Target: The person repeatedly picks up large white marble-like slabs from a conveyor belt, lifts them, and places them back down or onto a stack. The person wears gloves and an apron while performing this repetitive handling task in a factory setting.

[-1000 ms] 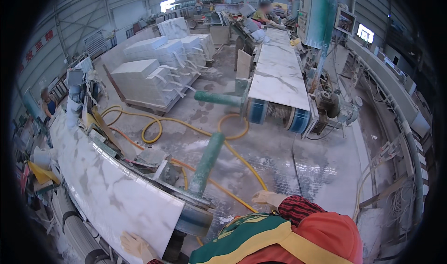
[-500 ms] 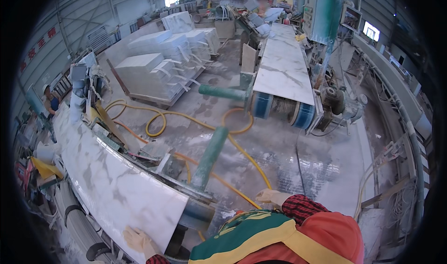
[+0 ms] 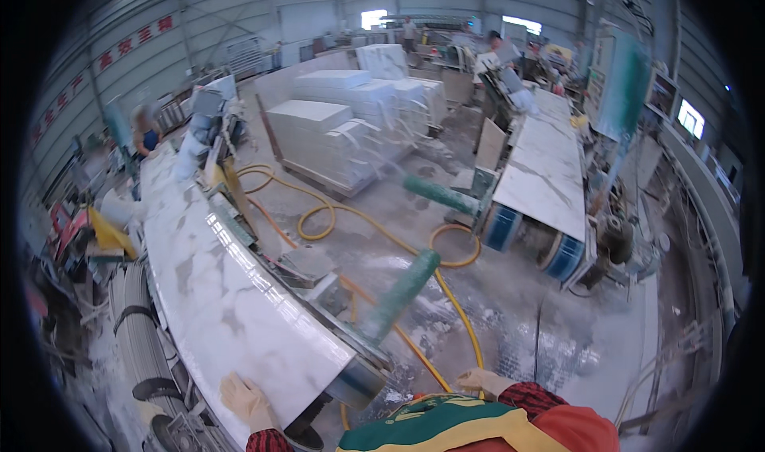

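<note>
My left hand [image 3: 247,400], in a pale cream glove, lies flat with its fingers stretched on the near end of a long white marble slab [image 3: 239,309] with grey veins. That slab rests on a roller conveyor, whose blue end roller [image 3: 355,382] shows below its near corner. In front of my body, by the green and yellow apron [image 3: 446,424], my right hand [image 3: 482,380] hangs in a similar glove. Its fingers look loosely extended, and nothing shows in them. A yellow hose [image 3: 458,316] runs along the floor behind this hand.
Green rollers [image 3: 402,293] jut between the two conveyors. Another marble slab [image 3: 546,165] lies on the right conveyor. Strapped stacks of white slabs [image 3: 319,137] stand on a pallet. Hose loops cross the wet floor. A bundle of grey rods [image 3: 135,316] lies left; people work farther back.
My view has turned left and upward, so the surroundings sit farther right and mostly lower. My left hand stays on the slab, and my right stays by the apron.
</note>
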Action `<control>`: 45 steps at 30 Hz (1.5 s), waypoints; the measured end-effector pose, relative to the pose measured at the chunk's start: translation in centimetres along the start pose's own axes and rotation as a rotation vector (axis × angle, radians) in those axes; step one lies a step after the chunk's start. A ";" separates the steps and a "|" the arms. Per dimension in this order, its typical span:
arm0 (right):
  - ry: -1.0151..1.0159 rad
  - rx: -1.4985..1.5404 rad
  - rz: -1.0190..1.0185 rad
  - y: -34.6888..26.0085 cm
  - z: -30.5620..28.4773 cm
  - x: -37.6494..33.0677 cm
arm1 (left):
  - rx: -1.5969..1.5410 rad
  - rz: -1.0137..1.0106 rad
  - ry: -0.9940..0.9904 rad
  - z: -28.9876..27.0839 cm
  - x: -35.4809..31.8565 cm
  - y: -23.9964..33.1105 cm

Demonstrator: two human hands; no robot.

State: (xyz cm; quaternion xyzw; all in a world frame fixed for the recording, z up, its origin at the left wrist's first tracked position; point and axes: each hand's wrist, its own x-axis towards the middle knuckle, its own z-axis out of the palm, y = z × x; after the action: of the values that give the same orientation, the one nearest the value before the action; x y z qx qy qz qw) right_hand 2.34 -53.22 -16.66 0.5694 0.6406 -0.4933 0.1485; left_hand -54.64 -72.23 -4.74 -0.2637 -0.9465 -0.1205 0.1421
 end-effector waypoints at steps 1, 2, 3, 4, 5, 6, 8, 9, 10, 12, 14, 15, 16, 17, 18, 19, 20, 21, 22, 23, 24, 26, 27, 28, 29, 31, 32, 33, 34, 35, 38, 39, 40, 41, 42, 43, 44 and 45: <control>-0.003 0.026 0.034 0.1 0.2 -0.1 | -0.011 0.002 0.003 0.3 -0.1 0.0; -0.004 0.052 0.068 0.2 0.3 0.1 | -0.028 0.010 0.022 0.5 -0.1 0.0; 0.012 0.054 0.063 0.6 0.4 0.5 | -0.046 0.022 0.035 0.8 -0.1 -0.2; 0.023 0.054 0.061 1.3 0.6 1.0 | -0.060 0.032 0.045 0.9 -0.3 -0.3; 0.035 0.055 0.056 1.8 0.6 1.6 | -0.065 0.033 0.043 1.2 -0.3 0.0; 0.034 0.046 0.049 1.9 0.7 2.0 | -0.061 0.022 0.038 1.3 -0.3 -0.1; -0.005 0.053 0.096 -1.6 -0.3 -0.3 | -0.045 -0.032 -0.036 -0.7 -0.6 0.2; -0.028 0.046 0.119 -3.7 -1.0 -2.0 | -0.041 -0.075 -0.102 -2.4 -0.6 0.8; -0.033 0.042 0.098 -5.2 -1.5 -3.5 | -0.045 -0.057 -0.039 -1.3 -0.6 0.1; -0.047 0.032 0.072 -7.0 -2.3 -5.7 | -0.064 -0.041 -0.018 -0.5 -0.5 0.0; -0.059 0.043 0.038 -3.4 -1.4 -3.0 | -0.029 -0.019 0.040 0.0 -0.3 0.8; -0.064 0.048 0.013 -2.4 -1.3 -1.5 | 0.030 0.002 0.128 1.1 -0.6 0.1; -0.073 0.019 0.023 -3.5 -1.5 -1.9 | 0.020 0.002 0.136 0.6 -0.7 0.2; -0.079 -0.007 0.035 -4.4 -1.6 -2.6 | 0.009 0.006 0.142 0.1 -0.9 0.4; -0.078 -0.027 0.049 -5.2 -1.8 -3.4 | -0.009 0.019 0.150 -0.3 -1.0 0.5; -0.089 -0.053 0.041 -5.2 -1.8 -2.9 | -0.010 0.009 0.159 -0.5 -1.2 0.3; -0.099 -0.077 0.036 -4.9 -1.7 -2.1 | -0.012 0.002 0.165 -0.7 -1.4 0.1; -0.102 -0.092 0.036 -4.3 -1.6 -1.3 | -0.021 0.006 0.170 -0.8 -1.5 0.3; -0.100 -0.076 0.036 -3.2 -1.3 -0.1 | -0.030 0.001 0.137 -1.0 -1.4 0.7; -0.098 -0.059 0.034 -1.8 -0.9 1.5 | -0.038 -0.004 0.105 -1.6 -1.3 1.0; -0.097 -0.043 0.029 -0.9 -0.6 2.3 | -0.045 -0.010 0.076 -1.8 -1.3 1.1; -0.112 -0.054 0.021 -3.5 -1.0 0.6 | -0.022 -0.013 0.106 -1.6 -1.5 1.0; -0.115 -0.057 0.020 -4.7 -1.2 -0.3 | -0.015 -0.011 0.120 -1.4 -1.4 1.0; -0.116 -0.049 0.018 -4.3 -1.2 0.0 | -0.015 -0.011 0.110 -1.3 -1.4 1.1; -0.118 -0.042 0.016 -3.8 -1.1 0.7 | -0.014 -0.012 0.101 -1.3 -1.4 1.0; -0.108 0.025 0.016 -4.9 -1.1 0.1 | -0.008 -0.016 0.091 -1.3 -1.6 0.8; -0.094 0.082 0.020 -5.5 -1.2 -0.1 | -0.005 -0.019 0.090 -1.4 -1.7 0.6; -0.077 0.144 0.024 -6.2 -1.3 -0.6 | -0.004 -0.019 0.090 -1.5 -1.7 0.6; -0.030 0.186 -0.011 -5.3 -1.3 0.6 | -0.010 -0.017 0.092 -1.5 -1.8 0.7; 0.017 0.228 -0.044 -3.5 -1.4 3.2 | -0.016 -0.016 0.091 -1.4 -1.8 0.8; 0.205 0.605 -0.200 -4.8 -2.5 6.0 | -0.005 -0.008 0.115 -1.0 -2.2 0.5; 0.293 0.610 -0.294 -6.9 -2.9 6.1 | -0.001 0.003 0.125 -0.9 -2.3 0.6; 0.383 0.613 -0.386 -9.3 -3.1 6.4 | -0.010 -0.001 0.096 -0.8 -2.2 0.9; 0.369 0.663 -0.449 -13.5 -3.3 4.4 | -0.019 0.002 0.069 -1.2 -1.9 1.5; 0.339 0.702 -0.516 -18.4 -3.1 2.2 | -0.020 -0.012 0.041 -1.4 -2.0 1.4; 0.274 0.666 -0.596 -21.4 -2.4 1.9 | -0.010 -0.009 0.050 -1.2 -2.2 1.3; 0.218 0.628 -0.679 -23.9 -1.9 1.7 | -0.008 -0.002 0.062 -1.0 -2.1 1.4; 0.267 0.386 -0.844 -26.2 -1.3 1.7 | -0.002 -0.001 0.075 -0.9 -2.2 1.3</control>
State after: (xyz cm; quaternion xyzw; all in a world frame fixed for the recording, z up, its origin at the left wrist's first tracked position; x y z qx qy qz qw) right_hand -20.62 -47.63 -5.22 0.3354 0.7258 -0.5431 -0.2566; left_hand -51.96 -72.47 -4.44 -0.2585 -0.9405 -0.1315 0.1771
